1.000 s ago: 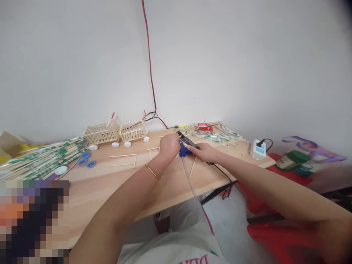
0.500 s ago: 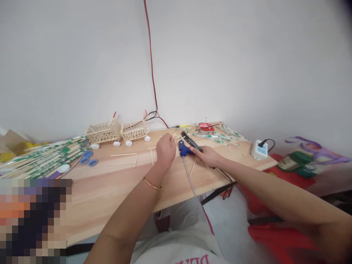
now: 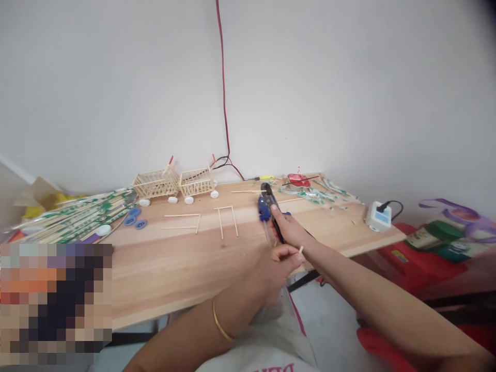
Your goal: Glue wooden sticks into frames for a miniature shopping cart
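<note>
My right hand (image 3: 290, 228) grips a pair of dark-handled pliers (image 3: 267, 194), its jaws pointing toward the wall. Low in front of my right forearm, my left hand (image 3: 284, 262) pinches a thin wooden stick (image 3: 300, 249), of which only a short end shows. Beside the pliers lies a blue glue gun (image 3: 264, 209), partly covered by them. Another thin stick (image 3: 246, 191) runs up to the plier jaws; whether they touch it I cannot tell. To the left, sticks lie as two open three-sided frames, one nearer (image 3: 220, 222) and one farther left (image 3: 198, 223).
Two small stick carts (image 3: 157, 184) with white wheels stand at the back left. Near them lie blue discs (image 3: 140, 224) and bundles of wrapped sticks (image 3: 89, 214). Green-white wrappers (image 3: 310, 195) are scattered at the back right. A white power box (image 3: 378, 216) sits at the right edge.
My left hand has come away from beside the plier jaws, down and right toward my body, with a stick in its fingers. The frame it partly hid now shows. The view has shifted slightly.
</note>
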`<state>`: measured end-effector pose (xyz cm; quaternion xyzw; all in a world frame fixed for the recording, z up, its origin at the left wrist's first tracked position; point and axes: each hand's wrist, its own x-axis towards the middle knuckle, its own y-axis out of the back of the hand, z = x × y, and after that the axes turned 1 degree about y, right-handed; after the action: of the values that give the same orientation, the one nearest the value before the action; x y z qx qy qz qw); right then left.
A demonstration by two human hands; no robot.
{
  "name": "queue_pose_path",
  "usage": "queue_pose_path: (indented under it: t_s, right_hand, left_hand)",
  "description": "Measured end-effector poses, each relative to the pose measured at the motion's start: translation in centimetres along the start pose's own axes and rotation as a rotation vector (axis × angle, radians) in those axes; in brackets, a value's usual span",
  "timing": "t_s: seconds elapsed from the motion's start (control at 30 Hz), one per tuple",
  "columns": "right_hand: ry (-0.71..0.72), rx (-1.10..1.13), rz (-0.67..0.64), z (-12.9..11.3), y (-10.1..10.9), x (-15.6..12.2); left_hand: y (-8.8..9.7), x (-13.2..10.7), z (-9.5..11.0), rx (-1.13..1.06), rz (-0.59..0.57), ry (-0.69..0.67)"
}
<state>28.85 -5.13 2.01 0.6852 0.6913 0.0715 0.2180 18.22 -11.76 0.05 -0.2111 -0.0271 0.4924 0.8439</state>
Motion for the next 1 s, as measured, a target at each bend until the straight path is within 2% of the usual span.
queue_pose_path:
  t_s: [0.17, 0.3, 0.47, 0.63, 0.87, 1.0]
  right_hand:
    - [-0.018, -0.034, -0.041, 1.4, 0.3, -0.8]
    - [-0.066, -0.088, -0.101, 2.1, 0.7, -0.2]
    - [-0.107, -0.282, -0.132, 2.2, 1.0, 1.4]
    - [-0.092, -0.417, -0.156, 1.3, 0.9, 1.6]
    - [-0.15, -0.412, -0.1, 0.0, 0.5, 1.1]
    - [-0.156, -0.389, -0.083, 0.2, 0.2, 1.6]
  left_hand:
    - [-0.1, 1.2, -0.6, 0.089, -0.136, 0.102]
    - [-0.1, 1.7, -0.4, 0.101, -0.206, 0.139]
    - [0.0, 2.5, -1.0, -0.08, -0.223, 0.135]
    - [0.5, 2.6, -1.5, -0.133, -0.248, 0.118]
    - [0.7, 2.5, -1.6, -0.149, -0.231, 0.098]
    - [1.2, 2.9, -1.3, -0.108, -0.256, 0.076]
